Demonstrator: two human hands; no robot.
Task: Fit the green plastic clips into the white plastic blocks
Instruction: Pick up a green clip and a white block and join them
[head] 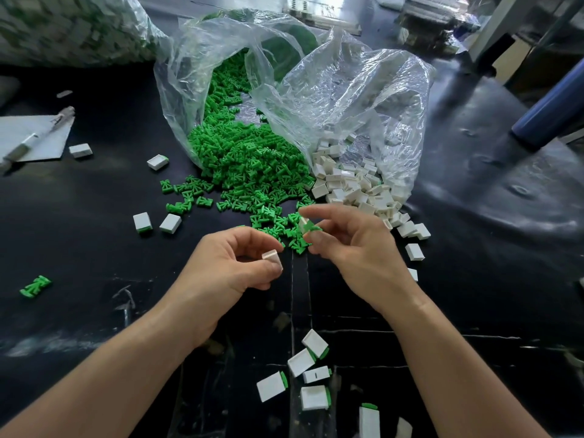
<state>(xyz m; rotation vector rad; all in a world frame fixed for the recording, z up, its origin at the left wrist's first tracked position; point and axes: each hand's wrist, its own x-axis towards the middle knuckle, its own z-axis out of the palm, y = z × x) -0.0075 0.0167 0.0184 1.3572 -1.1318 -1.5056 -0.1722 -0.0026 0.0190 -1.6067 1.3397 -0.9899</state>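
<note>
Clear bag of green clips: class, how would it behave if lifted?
Probably floppy: the bag lies crumpled and sagging. Likely slippery, being glossy film. Its mouth gapes, so clips would probably spill.

L forearm [110, 368] and R forearm [442, 358]: bare, enter from bottom edge, converge toward centre. L hand [234, 267]: fingers curled, thumb + index pinch a white block [271, 255]. R hand [350, 248]: set slightly higher and fwd, thumb + index pinch a green clip [313, 229]; remaining fingers loosely curled. Hands apart, fingertips facing each other.
</note>
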